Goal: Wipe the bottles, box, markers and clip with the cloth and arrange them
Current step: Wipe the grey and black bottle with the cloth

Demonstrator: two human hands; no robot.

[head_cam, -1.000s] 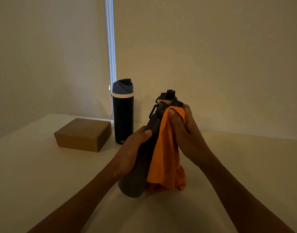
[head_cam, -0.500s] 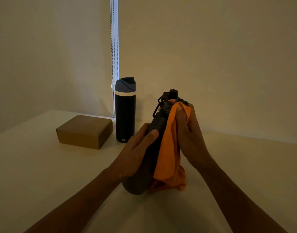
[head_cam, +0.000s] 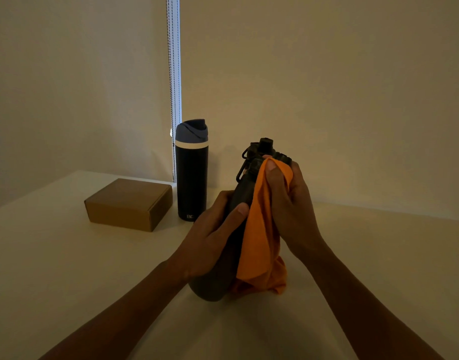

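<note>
Right of the black bottle (head_cam: 191, 178), nearer the viewer, a grey bottle (head_cam: 210, 289) leans with its cap pointing away. The left grip (head_cam: 213, 240) wraps round its body, thumb on top. The right grip (head_cam: 293, 203) pinches an orange cloth (head_cam: 259, 242) against its neck, and the cloth hangs down to the table (head_cam: 67, 268). Just left of the black bottle lies a brown box (head_cam: 129, 203). Behind the black bottle hangs a bead cord (head_cam: 173, 74).
</note>
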